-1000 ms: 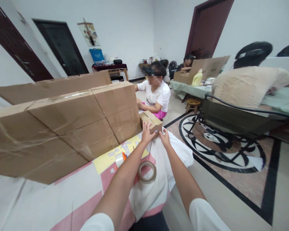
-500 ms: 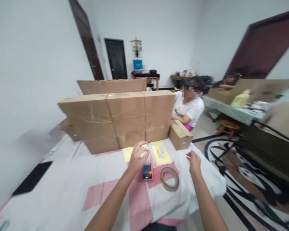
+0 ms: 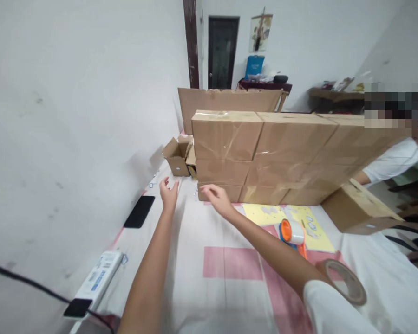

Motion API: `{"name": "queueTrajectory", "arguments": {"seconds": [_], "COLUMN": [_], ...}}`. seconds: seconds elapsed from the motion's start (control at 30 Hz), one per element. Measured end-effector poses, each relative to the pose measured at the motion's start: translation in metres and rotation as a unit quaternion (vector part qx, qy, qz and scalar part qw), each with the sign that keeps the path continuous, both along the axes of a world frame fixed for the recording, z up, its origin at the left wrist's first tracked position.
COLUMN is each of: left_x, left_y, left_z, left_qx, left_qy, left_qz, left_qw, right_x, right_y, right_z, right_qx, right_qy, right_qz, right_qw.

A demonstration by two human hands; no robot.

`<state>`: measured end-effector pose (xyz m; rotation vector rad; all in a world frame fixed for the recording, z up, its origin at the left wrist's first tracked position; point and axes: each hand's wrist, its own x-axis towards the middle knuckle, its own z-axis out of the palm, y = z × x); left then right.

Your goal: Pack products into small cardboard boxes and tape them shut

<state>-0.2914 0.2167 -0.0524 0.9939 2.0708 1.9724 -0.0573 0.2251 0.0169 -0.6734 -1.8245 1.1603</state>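
Our left hand [image 3: 169, 194] spread near open box [image 3: 178, 166], worktop [image 3: 191, 241] left edge; right hand [image 3: 218, 200] grip too blurred to tell. We judge cardboard light, stiff; hold sidewalls.

White wall [image 3: 73, 93] on L w/ grey scuffs, soft shadow low down. Back wall [image 3: 316, 41] also white: dk door [image 3: 223, 53], scroll [image 3: 260, 32] hung to its R, brown door frame [image 3: 191, 44] to its L. Below scroll, table [image 3: 271, 86] w/ dk red cloth, blue container [image 3: 254, 67] on top. 2nd table [image 3: 334, 96] farther R, cluttered, blurry. Floor [image 3: 411, 243] far R: blk/wht pattern. Light even.
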Motion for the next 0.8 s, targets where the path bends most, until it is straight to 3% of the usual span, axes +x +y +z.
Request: {"name": "queueTrajectory", "arguments": {"seconds": [0.07, 0.13, 0.23, 0.3, 0.4, 0.57, 0.67, 0.8], "left_x": [-0.030, -0.049, -0.064, -0.072, -0.087, -0.105, -0.108, -0.108], "left_y": [0.025, 0.045, 0.069, 0.086, 0.116, 0.155, 0.162, 0.157], "left_z": [-0.018, -0.039, -0.070, -0.084, -0.091, -0.092, -0.095, -0.092], "left_qx": [-0.015, -0.014, 0.008, 0.024, 0.048, 0.092, 0.107, 0.117], "left_qy": [-0.047, -0.091, -0.143, -0.162, -0.169, -0.157, -0.125, -0.078], "left_qz": [0.000, -0.002, -0.011, -0.023, -0.050, -0.088, -0.069, -0.008], "left_qw": [0.999, 0.996, 0.990, 0.986, 0.983, 0.979, 0.984, 0.990], "right_x": [-0.064, -0.113, -0.161, -0.183, -0.206, -0.227, -0.232, -0.230], "right_y": [0.013, 0.028, 0.054, 0.074, 0.107, 0.148, 0.153, 0.139], "right_z": [-0.025, -0.049, -0.073, -0.082, -0.091, -0.105, -0.112, -0.114], "right_qx": [-0.031, -0.014, 0.005, -0.033, -0.081, -0.094, -0.082, -0.072], "right_qy": [-0.038, -0.078, -0.137, -0.153, -0.147, -0.144, -0.145, -0.136], "right_qz": [-0.002, -0.018, -0.075, -0.153, -0.256, -0.335, -0.353, -0.337], "right_qw": [0.999, 0.997, 0.988, 0.976, 0.952, 0.926, 0.921, 0.929]}}
